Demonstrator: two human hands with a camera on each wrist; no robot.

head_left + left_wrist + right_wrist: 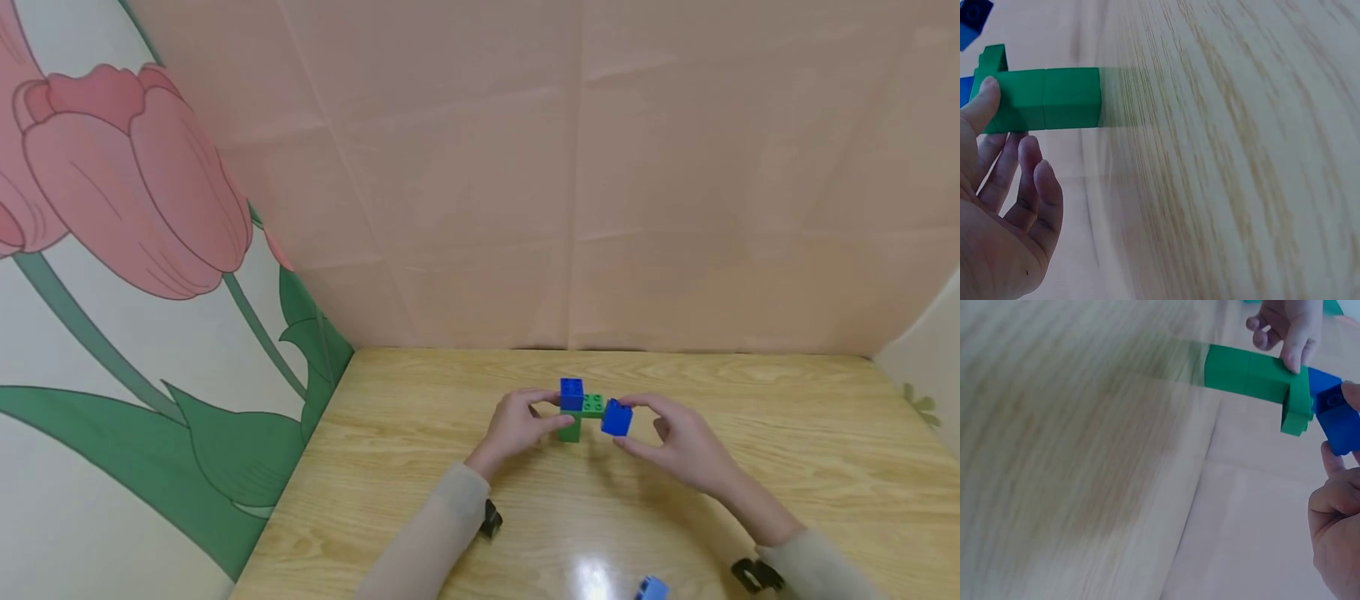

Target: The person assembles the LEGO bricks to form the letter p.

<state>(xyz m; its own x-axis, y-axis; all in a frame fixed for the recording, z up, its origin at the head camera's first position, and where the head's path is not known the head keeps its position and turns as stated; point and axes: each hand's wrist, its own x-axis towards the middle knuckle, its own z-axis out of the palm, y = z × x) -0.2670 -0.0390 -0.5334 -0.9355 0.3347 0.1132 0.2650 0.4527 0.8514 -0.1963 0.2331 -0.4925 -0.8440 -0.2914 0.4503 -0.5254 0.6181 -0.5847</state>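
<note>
A green brick column (570, 430) stands upright on the wooden table, and a flat green brick (593, 405) juts out from its upper part to the right. On top sits a blue brick (572, 393). My left hand (517, 427) grips this stack near its top, thumb in front; the left wrist view shows the thumb pressing the green bricks (1054, 100). Tilted just beside the jutting end is another blue brick (617, 418), pinched between the thumb and fingers of my right hand (686, 443). Its hollow underside (1335, 400) shows in the right wrist view.
A lighter blue brick (652, 588) lies at the near edge of the head view. Behind the wooden table (420, 400) rises a pinkish covered wall (465, 208); a wall with painted tulips (135, 183) borders the left side.
</note>
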